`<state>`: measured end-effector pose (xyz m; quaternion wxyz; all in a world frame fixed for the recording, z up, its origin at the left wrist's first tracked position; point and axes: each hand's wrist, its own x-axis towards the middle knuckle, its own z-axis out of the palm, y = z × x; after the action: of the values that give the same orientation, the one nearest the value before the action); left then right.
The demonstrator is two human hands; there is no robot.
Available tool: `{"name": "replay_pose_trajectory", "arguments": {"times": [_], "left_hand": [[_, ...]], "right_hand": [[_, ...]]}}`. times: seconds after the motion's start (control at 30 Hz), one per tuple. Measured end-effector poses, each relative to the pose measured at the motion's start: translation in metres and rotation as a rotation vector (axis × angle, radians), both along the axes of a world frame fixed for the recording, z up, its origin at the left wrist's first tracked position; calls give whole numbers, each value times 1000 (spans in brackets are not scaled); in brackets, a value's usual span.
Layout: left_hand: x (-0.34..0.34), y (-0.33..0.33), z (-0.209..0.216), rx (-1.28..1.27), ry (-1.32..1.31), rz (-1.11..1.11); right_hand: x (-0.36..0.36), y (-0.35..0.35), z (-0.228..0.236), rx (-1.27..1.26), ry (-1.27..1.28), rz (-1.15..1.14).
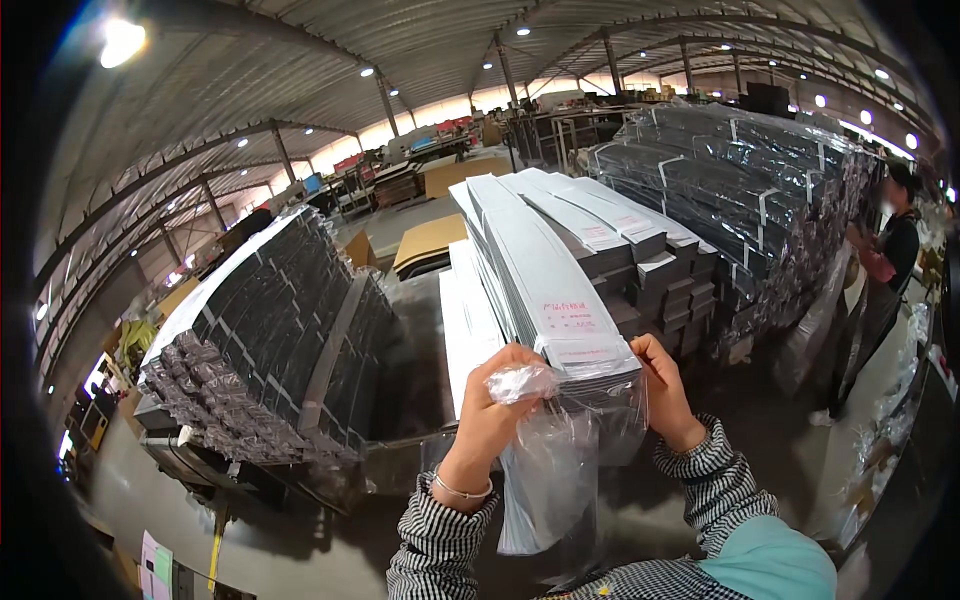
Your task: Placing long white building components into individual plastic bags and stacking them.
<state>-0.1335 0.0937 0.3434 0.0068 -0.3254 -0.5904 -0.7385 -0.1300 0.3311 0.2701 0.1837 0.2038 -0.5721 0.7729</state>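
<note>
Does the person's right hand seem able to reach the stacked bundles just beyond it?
Probably yes: the stacked bundles sit just ahead, with nothing visible between, but the right hand would likely have to release the clear plastic.

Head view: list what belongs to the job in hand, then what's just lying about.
In use:
- left hand and right hand, on the clear plastic sleeve
- white-topped strip bundle
- probably the unwrapped grey stacks beside it

Lying about, apparently:
- left plastic-wrapped pile
- right plastic-wrapped pile
- brown cardboard sheets
</note>
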Motion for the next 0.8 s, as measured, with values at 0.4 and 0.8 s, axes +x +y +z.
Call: {"name": "replay_pose_trajectory", "arguments": {"times": [0.4,0.8], "left_hand": [[-41,3,-39,-218,168,567],[28,-7,-47,-13,-473,78]], "right_hand": [[-78,-1,17,390,62,-335],[29,18,28,396,-55,-184]]}}
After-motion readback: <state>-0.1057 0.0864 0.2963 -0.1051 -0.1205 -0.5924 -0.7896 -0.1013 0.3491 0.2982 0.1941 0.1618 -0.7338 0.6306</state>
